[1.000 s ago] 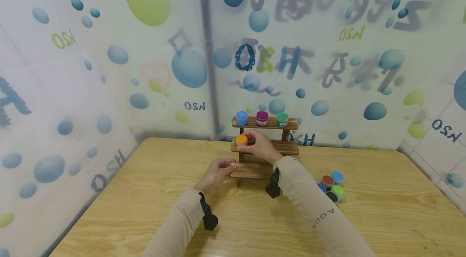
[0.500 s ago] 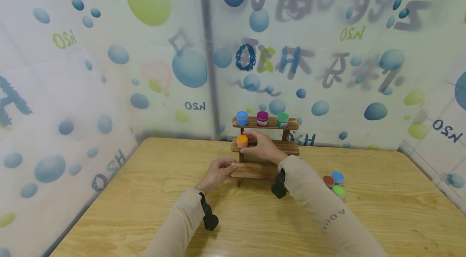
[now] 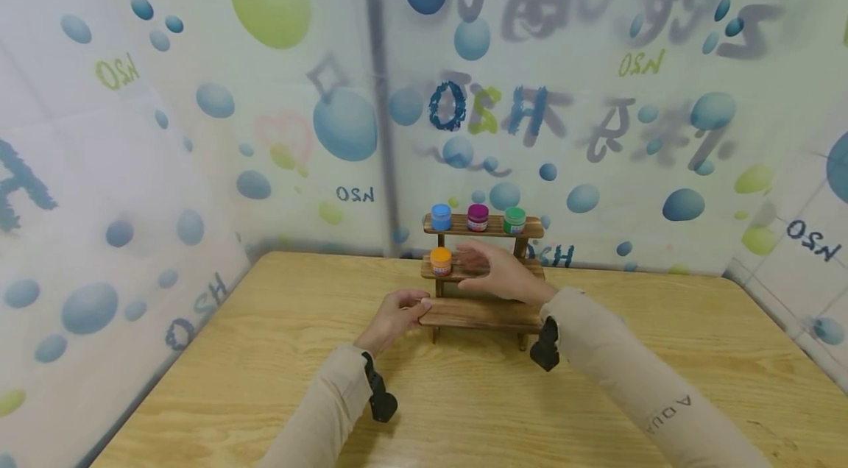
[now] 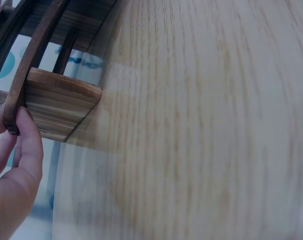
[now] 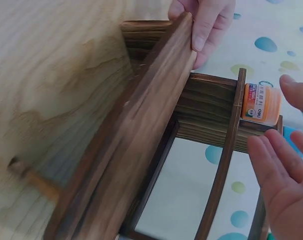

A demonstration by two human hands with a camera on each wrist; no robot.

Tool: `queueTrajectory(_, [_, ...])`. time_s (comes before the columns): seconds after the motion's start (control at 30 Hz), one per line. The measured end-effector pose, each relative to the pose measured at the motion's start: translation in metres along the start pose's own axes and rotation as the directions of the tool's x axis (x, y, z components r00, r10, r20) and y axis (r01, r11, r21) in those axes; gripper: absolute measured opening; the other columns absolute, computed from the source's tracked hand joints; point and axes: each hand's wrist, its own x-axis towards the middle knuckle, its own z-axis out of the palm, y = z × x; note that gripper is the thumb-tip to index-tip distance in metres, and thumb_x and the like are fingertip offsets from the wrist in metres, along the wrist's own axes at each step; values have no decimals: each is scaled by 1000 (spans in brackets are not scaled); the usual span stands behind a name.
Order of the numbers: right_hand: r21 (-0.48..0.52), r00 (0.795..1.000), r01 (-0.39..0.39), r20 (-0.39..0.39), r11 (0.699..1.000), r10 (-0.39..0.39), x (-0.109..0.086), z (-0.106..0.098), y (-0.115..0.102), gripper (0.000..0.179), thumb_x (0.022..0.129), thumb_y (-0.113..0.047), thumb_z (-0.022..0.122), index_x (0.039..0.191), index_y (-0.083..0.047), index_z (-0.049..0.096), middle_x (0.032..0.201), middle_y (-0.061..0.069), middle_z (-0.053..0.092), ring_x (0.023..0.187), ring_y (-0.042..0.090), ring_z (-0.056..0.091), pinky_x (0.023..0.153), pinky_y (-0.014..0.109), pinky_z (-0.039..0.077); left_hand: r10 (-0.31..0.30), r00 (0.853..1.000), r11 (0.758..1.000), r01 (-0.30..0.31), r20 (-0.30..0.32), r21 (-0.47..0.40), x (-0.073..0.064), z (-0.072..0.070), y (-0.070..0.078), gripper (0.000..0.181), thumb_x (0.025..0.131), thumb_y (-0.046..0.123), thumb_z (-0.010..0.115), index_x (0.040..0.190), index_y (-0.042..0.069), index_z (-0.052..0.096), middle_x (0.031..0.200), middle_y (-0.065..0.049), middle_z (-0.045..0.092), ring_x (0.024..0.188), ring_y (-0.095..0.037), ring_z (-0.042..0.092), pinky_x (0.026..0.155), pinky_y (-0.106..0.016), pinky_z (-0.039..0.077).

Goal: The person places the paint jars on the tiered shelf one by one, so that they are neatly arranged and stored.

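A three-tier wooden shelf [image 3: 486, 314] stands on the table. My left hand [image 3: 396, 317] pinches the left end of its lowest board; in the left wrist view the fingers [image 4: 30, 145] lie against that board's end. On the left of the middle board stands an orange paint jar [image 3: 441, 262], upright. My right hand [image 3: 500, 273] is just right of this jar, apart from it, thumb and fingers spread with nothing between them, as the right wrist view also shows. Along the top board are a blue jar [image 3: 441, 217], a purple jar [image 3: 478, 218] and a green jar [image 3: 514, 221].
The wooden table [image 3: 298, 350] reaches to a patterned curtain [image 3: 318, 181] behind the shelf. The right sleeve [image 3: 636, 365] covers the part of the table right of the shelf. Each wrist wears a black camera mount [image 3: 380, 394].
My right hand has let go of the orange jar on the middle board and moved off to the right. The right forearm now hides the loose jars on the table. My left hand stays put.
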Motion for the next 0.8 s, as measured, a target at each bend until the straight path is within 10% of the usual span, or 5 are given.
queueTrajectory(0.8, [-42,988,57,-142,997,-63,-96,-42,28,29,85,-12,59,111,1,55,103,14,58,85,12,57,69,29,49,13,1000,1000,-13,6,-21,0,1,-3,34,90,11,53,117,-9,50,93,-12,54,74,-14,49,73,-40,48])
